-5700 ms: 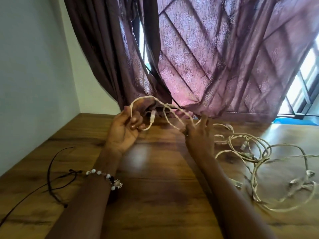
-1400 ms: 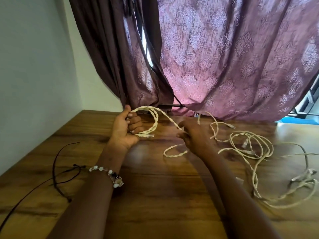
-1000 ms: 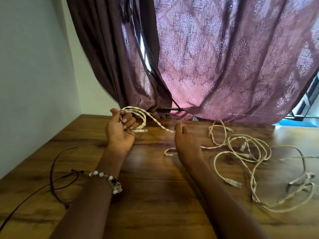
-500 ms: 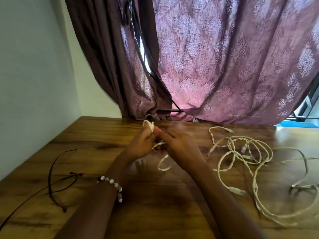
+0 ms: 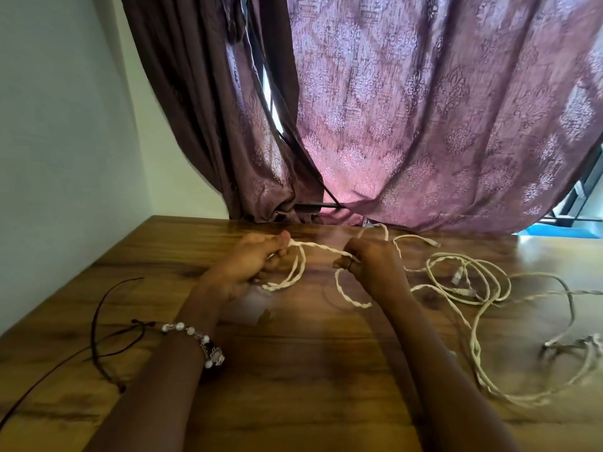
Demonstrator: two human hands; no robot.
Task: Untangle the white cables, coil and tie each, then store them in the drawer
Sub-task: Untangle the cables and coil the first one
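Observation:
A twisted white cable [image 5: 315, 246] stretches taut between my two hands above the wooden table [image 5: 293, 370]. My left hand [image 5: 254, 265] grips one end of it, with a small coil of the same cable hanging below the fingers. My right hand [image 5: 372, 265] pinches the cable a short way to the right; a loose loop droops under it onto the table. To the right lies a tangle of white cables [image 5: 473, 288] with clear plugs, spread toward the table's right edge. No drawer is in view.
A thin dark cord [image 5: 98, 331] lies on the table at the left. Purple curtains [image 5: 391, 109] hang down to the table's back edge. A pale wall [image 5: 58, 125] borders the table on the left.
Half a second ago my hands were pressed together over the cable. They have since drawn apart, and the twisted strand is pulled straight between them.

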